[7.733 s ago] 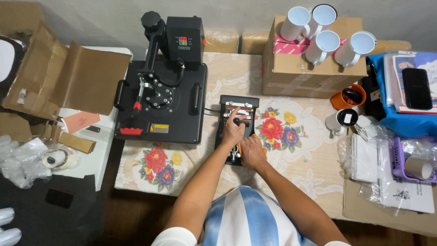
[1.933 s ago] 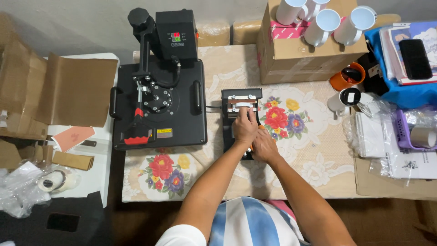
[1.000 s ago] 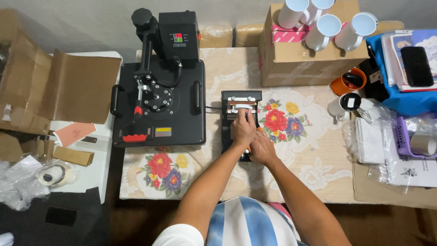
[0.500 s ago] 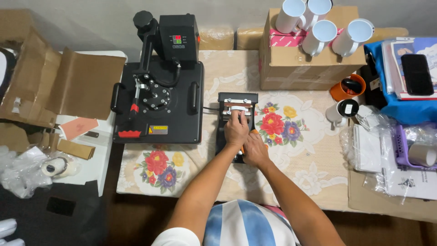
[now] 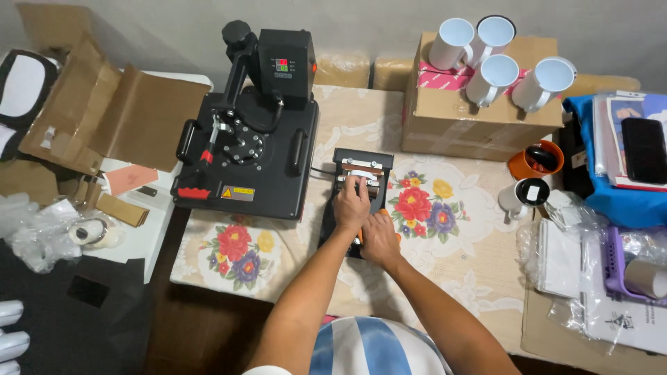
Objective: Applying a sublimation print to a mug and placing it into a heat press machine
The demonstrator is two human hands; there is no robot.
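- Our left hand (image 5: 352,203) reaches forward with the forearm stretched out from the body, palm down on the small black press (image 5: 358,198), the fingers (image 5: 358,185) close together and curled over its pale bars.
- Our right hand (image 5: 380,238) sits just behind the left, nearer the body, wrist bent inward, resting on the near end of the same press. Its fingers are folded down over something orange, but we cannot tell how tightly they grip.
- The two hands touch at the thumb side, and both forearms angle in to meet over the press.
- The small press lies on the worktop (image 5: 445,250), on a cream cloth with flowers, just right of the large black heat press (image 5: 246,156).
- A cardboard box (image 5: 479,111) at the far right carries four white mugs (image 5: 500,59).
- An orange mug (image 5: 531,160) and a black-lined white mug (image 5: 524,196) stand right of the hands, well apart from them.
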